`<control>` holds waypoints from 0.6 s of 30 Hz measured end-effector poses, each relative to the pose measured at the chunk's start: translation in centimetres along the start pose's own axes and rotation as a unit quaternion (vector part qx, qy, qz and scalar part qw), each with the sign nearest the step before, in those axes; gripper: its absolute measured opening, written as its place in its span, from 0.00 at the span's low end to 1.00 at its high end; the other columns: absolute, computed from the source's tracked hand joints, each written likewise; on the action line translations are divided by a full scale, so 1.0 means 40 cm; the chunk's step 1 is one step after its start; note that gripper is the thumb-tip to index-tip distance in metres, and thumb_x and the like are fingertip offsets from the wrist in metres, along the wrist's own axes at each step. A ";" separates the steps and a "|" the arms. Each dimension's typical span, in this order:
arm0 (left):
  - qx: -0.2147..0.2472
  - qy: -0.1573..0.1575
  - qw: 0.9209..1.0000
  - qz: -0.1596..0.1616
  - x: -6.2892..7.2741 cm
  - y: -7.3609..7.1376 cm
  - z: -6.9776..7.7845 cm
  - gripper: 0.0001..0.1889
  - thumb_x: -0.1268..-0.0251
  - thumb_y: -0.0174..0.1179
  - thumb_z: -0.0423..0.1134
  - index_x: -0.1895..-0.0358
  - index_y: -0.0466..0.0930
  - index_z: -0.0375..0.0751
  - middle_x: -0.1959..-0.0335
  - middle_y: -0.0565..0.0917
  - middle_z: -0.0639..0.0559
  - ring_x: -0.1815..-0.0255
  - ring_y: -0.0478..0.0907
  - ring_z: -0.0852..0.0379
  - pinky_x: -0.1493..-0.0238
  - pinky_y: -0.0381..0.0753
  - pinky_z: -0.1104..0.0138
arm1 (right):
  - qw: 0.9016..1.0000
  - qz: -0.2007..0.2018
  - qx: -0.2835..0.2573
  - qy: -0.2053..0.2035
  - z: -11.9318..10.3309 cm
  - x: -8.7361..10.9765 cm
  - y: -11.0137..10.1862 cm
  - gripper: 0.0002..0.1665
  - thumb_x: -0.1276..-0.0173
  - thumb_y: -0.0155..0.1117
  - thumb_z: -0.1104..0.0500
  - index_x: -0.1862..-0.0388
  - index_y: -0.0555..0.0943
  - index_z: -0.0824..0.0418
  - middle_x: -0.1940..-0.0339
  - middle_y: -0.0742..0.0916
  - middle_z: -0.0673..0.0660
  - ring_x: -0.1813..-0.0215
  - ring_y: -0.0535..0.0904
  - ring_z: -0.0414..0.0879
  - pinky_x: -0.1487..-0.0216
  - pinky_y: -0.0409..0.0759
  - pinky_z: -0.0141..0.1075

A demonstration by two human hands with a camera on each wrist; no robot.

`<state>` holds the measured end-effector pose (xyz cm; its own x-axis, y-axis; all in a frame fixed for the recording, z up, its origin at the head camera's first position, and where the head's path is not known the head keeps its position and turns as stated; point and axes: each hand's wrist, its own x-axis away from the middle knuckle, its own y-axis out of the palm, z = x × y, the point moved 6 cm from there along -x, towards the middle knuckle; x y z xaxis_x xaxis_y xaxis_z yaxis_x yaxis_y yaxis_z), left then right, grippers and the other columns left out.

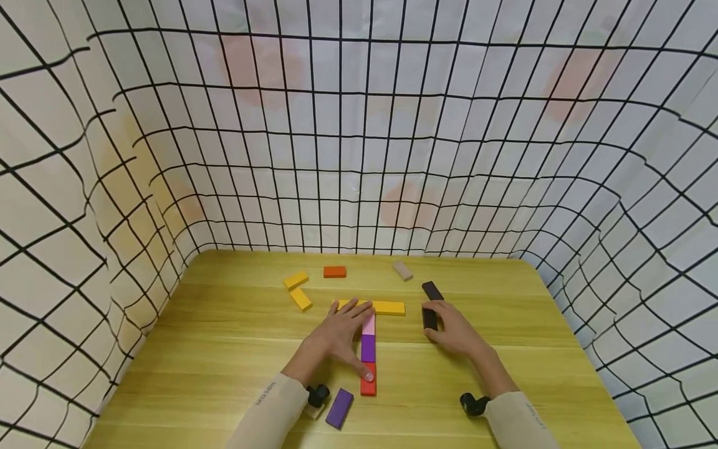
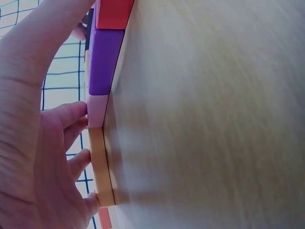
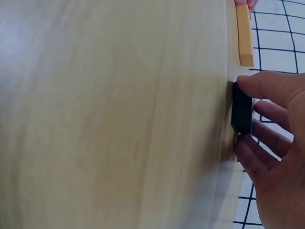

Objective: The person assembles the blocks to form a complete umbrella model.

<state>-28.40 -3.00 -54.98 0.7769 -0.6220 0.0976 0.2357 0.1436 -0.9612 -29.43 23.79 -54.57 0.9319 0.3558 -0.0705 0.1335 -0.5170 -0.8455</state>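
Observation:
My left hand (image 1: 342, 333) spreads over a T-shaped layout of flat blocks. Its thumb rests on the red block (image 1: 368, 388), and its fingertips touch the pink block (image 1: 368, 324) and the yellow crosspiece (image 1: 389, 308). Between red and pink lies a purple block (image 1: 368, 348). To the right, my right hand (image 1: 455, 329) holds a black block (image 1: 429, 319) by its ends, thumb at one end and fingers at the other; the right wrist view shows this black block (image 3: 242, 109) at the table surface. Another black block (image 1: 432, 290) lies just beyond it.
Two yellow blocks (image 1: 301, 299), an orange block (image 1: 335, 272) and a grey-beige block (image 1: 402, 270) lie toward the back. A loose purple block (image 1: 339, 408) is near the left wrist, with a beige block (image 1: 315, 410) partly hidden. Black wire mesh (image 1: 359, 137) encloses the wooden table (image 1: 224, 374).

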 end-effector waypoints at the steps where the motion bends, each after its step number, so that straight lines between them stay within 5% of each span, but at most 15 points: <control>1: 0.001 0.000 1.000 0.000 0.000 0.000 0.000 0.76 0.73 0.69 0.85 0.15 0.49 0.54 0.14 0.49 0.59 0.13 0.42 0.46 0.17 0.41 0.38 | 1.000 0.001 -0.004 0.004 0.000 -0.001 0.000 0.34 0.29 0.70 0.58 0.27 0.73 0.64 0.28 0.75 0.68 0.27 0.71 0.70 0.30 0.72 0.64; 18: -0.001 -0.013 1.000 -0.009 0.000 -0.002 0.005 0.76 0.74 0.69 0.86 0.15 0.48 0.54 0.14 0.50 0.60 0.13 0.42 0.47 0.17 0.42 0.39 | 0.999 0.028 -0.031 0.003 -0.024 -0.072 0.012 0.34 0.30 0.72 0.55 0.28 0.74 0.64 0.30 0.78 0.67 0.30 0.75 0.67 0.32 0.76 0.61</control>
<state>-28.29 -2.87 -54.86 0.7871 -0.6049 0.1206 0.2481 0.1315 -0.9598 -31.73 21.79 -54.27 0.9403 0.3209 -0.1136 0.1014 -0.5826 -0.8064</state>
